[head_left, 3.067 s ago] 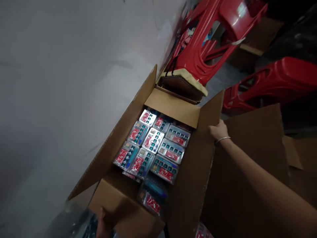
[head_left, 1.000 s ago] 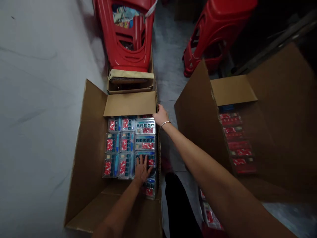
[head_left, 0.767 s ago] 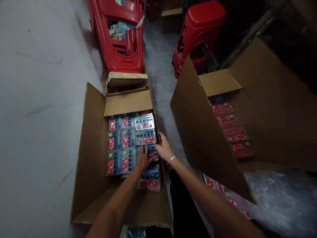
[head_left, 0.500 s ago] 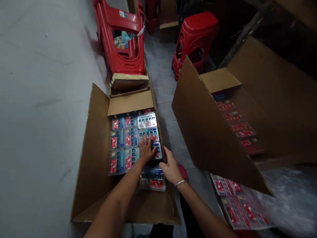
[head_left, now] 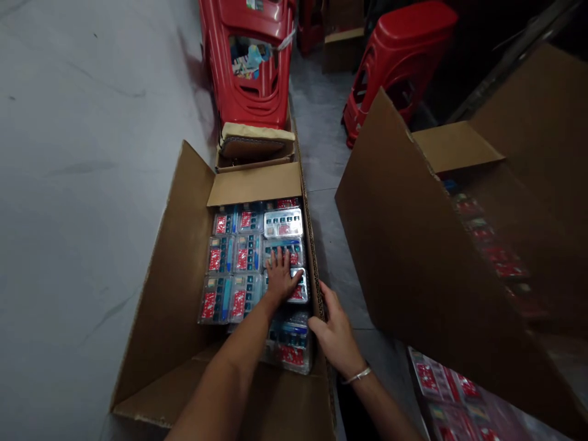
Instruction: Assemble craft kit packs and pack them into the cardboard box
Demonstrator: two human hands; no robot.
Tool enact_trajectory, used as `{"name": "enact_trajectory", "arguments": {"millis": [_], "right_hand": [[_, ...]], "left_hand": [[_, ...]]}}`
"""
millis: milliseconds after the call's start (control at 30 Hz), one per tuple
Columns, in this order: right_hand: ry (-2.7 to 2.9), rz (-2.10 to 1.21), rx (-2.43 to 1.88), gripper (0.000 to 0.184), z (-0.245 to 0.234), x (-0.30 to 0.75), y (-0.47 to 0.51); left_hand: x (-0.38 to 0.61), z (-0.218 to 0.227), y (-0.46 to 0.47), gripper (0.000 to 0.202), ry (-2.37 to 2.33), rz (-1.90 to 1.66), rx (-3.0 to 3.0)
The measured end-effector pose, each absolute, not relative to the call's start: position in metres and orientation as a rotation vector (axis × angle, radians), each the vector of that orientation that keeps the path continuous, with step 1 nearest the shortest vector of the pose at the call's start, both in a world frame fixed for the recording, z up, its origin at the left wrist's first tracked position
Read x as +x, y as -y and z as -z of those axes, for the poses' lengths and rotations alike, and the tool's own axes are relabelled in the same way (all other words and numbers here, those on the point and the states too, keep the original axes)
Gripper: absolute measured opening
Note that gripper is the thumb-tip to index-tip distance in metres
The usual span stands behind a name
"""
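Note:
An open cardboard box (head_left: pixel 169 257) on the floor holds several clear blister packs (head_left: pixel 239 254) with red and teal contents, laid in rows. My left hand (head_left: pixel 281 275) lies flat with fingers spread on the packs in the right column. My right hand (head_left: pixel 337 334), a thin bracelet on its wrist, rests on the box's right wall with the fingers curled over the edge, next to a lower pack (head_left: pixel 289 343) at the near right corner.
A second open cardboard box (head_left: pixel 404 245) with similar packs stands to the right. More packs (head_left: pixel 452 398) lie on the floor at the bottom right. Stacked red plastic chairs (head_left: pixel 250 61) and a red stool (head_left: pixel 399 49) stand behind. A grey wall runs along the left.
My right hand slid back along the box's right wall from its far corner toward me. My left hand moved forward over the packs. The view shifted slightly.

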State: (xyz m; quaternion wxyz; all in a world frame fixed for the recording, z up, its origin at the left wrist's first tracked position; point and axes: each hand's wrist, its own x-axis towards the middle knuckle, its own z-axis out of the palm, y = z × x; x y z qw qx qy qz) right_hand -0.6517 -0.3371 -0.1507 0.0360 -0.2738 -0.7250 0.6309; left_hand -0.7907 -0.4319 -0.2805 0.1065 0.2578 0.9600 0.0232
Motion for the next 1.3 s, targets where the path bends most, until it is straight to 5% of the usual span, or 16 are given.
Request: {"name": "enact_trajectory", "arguments": {"millis": [700, 1300], "right_hand": [[2.34, -1.961, -0.812, 0.068, 0.148, -0.645, 0.334], [2.371, -1.908, -0.805, 0.077, 0.151, -0.64, 0.332]], "left_hand": [[-0.825, 0.271, 0.391, 0.072, -2.825, -0.067, 0.577], [-0.953, 0.255, 0.342, 0.076, -2.819, 0.023, 0.544]]}}
